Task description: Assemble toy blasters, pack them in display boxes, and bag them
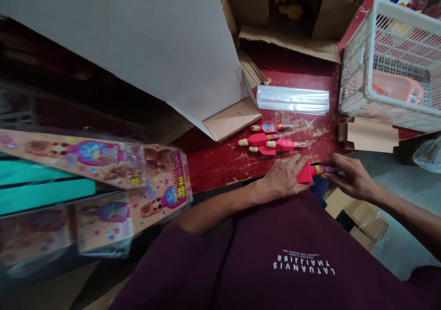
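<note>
My left hand (pixel 284 177) is wrapped round the red body of a small toy (pixel 305 173) at the front edge of the red table (pixel 220 163). The fingers of my right hand (pixel 349 177) pinch the toy's other end, where a purple and yellow printed part meets clear wrap. Beyond my left hand lie several similar red toys with tan ends, one of them (pixel 269 126) showing a picture window. A stack of clear plastic sleeves (pixel 292 99) rests farther back on the table.
A large pale box (pixel 138 39) stands at the back left. An open cardboard box (pixel 292 39) is behind the sleeves. At the right are a white plastic basket (pixel 389 98) and folded brown card (pixel 372 134). Printed toy packaging (pixel 165 181) lies at the left.
</note>
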`<action>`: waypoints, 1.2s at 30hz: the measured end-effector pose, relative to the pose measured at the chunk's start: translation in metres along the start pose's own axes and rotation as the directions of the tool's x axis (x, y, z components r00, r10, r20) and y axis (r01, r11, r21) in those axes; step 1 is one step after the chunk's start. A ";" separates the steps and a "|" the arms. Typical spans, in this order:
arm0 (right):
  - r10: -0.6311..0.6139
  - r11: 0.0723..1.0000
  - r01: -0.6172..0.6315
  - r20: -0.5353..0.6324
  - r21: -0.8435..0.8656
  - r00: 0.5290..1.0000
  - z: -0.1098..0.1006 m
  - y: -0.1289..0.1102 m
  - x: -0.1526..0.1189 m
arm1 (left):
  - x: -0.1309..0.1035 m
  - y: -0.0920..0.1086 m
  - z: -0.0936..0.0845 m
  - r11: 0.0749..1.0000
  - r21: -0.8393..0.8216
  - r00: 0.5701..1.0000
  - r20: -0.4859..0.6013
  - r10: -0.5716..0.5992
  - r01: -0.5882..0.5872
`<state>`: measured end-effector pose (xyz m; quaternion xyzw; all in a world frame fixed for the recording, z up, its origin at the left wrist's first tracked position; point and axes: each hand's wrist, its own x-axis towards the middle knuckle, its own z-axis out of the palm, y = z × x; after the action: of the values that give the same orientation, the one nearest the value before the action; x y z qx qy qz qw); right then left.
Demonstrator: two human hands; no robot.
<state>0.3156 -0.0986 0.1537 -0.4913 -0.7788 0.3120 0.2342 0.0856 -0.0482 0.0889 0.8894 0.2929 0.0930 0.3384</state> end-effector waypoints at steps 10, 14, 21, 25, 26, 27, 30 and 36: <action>0.618 0.529 -0.731 0.395 0.431 0.680 0.025 0.007 -0.010 | -0.001 0.011 -0.002 0.949 0.310 0.976 0.219 -0.019 -0.051; 0.580 0.663 -0.689 0.382 0.292 0.720 0.033 0.015 -0.007 | 0.005 -0.005 -0.004 0.984 0.176 0.968 0.247 -0.035 -0.010; 0.111 0.994 -0.110 0.088 -0.008 0.990 0.028 0.014 0.002 | 0.011 -0.019 -0.021 0.998 -0.063 0.954 0.299 0.003 0.017; 0.540 0.690 -0.638 0.344 0.343 0.768 0.036 0.010 0.005 | 0.006 -0.010 -0.017 0.943 0.311 0.985 0.156 0.073 -0.120; 0.569 0.628 -0.690 0.393 0.359 0.722 0.037 0.010 0.005 | 0.005 -0.010 -0.015 0.932 0.336 0.983 0.159 0.087 -0.137; 0.572 0.633 -0.691 0.391 0.349 0.721 0.038 0.010 0.005 | 0.005 -0.011 -0.014 0.934 0.332 0.983 0.162 0.083 -0.133; 0.401 0.893 -0.425 0.167 0.150 0.901 0.039 0.013 0.001 | 0.005 -0.018 -0.012 0.983 0.181 0.979 0.203 0.005 -0.042; 0.189 0.978 -0.200 0.171 0.052 0.967 0.049 0.017 -0.011 | -0.003 -0.012 -0.011 0.993 0.122 0.955 0.295 -0.033 -0.004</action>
<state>0.2972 -0.1154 0.1067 -0.5293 -0.7324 0.3998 0.1537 0.0740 -0.0371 0.0896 0.9099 0.2505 -0.0619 0.3247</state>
